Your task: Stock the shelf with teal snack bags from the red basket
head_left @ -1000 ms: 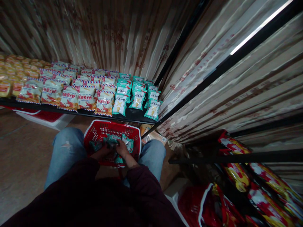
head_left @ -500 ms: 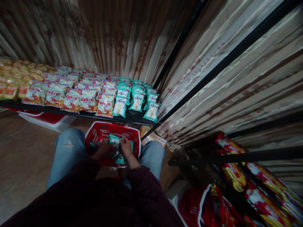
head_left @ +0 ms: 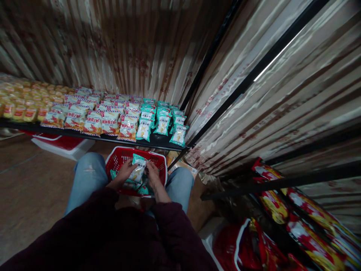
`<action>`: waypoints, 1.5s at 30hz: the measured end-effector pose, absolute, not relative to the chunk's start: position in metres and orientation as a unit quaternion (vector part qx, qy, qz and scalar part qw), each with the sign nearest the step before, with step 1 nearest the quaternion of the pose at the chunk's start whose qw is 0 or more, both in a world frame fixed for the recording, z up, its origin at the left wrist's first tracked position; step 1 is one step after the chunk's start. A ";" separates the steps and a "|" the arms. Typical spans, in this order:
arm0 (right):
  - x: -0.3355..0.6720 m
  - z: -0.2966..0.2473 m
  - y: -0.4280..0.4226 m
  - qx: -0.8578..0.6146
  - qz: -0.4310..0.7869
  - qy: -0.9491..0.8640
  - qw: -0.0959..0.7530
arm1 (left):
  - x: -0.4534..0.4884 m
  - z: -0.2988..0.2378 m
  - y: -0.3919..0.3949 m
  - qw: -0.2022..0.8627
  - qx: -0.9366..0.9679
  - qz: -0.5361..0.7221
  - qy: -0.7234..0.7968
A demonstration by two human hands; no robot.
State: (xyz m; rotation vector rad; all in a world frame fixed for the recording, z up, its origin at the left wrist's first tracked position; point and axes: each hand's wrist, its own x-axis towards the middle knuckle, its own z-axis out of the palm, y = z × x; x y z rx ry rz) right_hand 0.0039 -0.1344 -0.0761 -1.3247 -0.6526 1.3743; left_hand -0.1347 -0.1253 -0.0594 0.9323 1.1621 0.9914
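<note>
Between my knees stands a red shopping basket (head_left: 115,160) with a white rim. Over it, my left hand (head_left: 125,172) and my right hand (head_left: 153,174) hold one teal-and-white snack bag (head_left: 138,171) from its two sides, its printed front facing up. Other teal bags (head_left: 144,189) lie below in the basket, partly hidden by my hands. Ahead, rows of matching teal snack bags (head_left: 163,124) stand at the right end of a black shelf (head_left: 158,141), with a gap in the front row.
Left of the teal rows are red-and-white snack bags (head_left: 109,123), then small yellow packs (head_left: 30,112). A white box (head_left: 70,149) sits under the shelf. At right, red-and-yellow packages (head_left: 310,209) lie near a dark shelf bar (head_left: 270,184). Corrugated cartons (head_left: 126,49) wall the back.
The teal bag has come up higher and clearer between my hands, its front now more visible. The view has shifted slightly; the shelf rows look the same.
</note>
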 end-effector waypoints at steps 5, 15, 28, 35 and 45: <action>0.004 -0.064 -0.141 -0.543 0.574 -0.273 0.548 | -0.137 -0.034 -0.137 0.613 0.446 0.410 0.508; 0.000 -0.050 -0.146 -0.524 0.540 -0.268 0.601 | -0.136 -0.017 -0.150 0.537 0.464 0.400 0.580; 0.006 -0.051 -0.134 -0.570 0.441 -0.279 0.634 | -0.137 -0.010 -0.156 0.614 0.452 0.382 0.523; 0.017 -0.049 -0.131 -0.591 0.406 -0.304 0.627 | -0.132 0.003 -0.168 0.677 0.412 0.382 0.475; 0.011 -0.046 -0.140 -0.593 0.446 -0.321 0.588 | -0.131 -0.013 -0.164 0.644 0.367 0.427 0.518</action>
